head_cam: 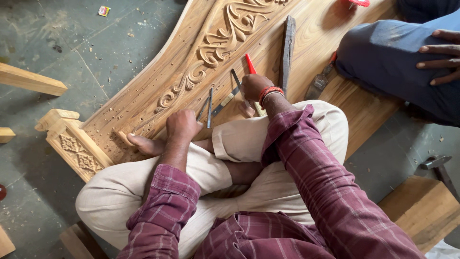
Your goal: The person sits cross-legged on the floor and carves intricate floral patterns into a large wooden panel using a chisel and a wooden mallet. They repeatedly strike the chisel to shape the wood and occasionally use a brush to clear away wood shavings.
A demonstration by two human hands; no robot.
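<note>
I sit cross-legged on a large pale wooden panel [330, 29] carved with a scrolling floral relief [215, 45]. My left hand [183, 126] is closed in a fist at the lower end of the carving, and a thin metal chisel [203, 108] sticks out of it. My right hand [253, 87], with a red band at the wrist, grips a red-handled tool [250, 63] against the panel. Two more chisels [225, 100] lie between my hands.
A dark wooden strip [287, 50] and a paintbrush [319, 84] lie on the panel. Another person's knee in blue trousers [383, 52] and hand [442, 56] rest at the top right. A hammer [435, 162], a wooden block [421, 206], a carved post [72, 144] and an offcut [29, 79] surround me.
</note>
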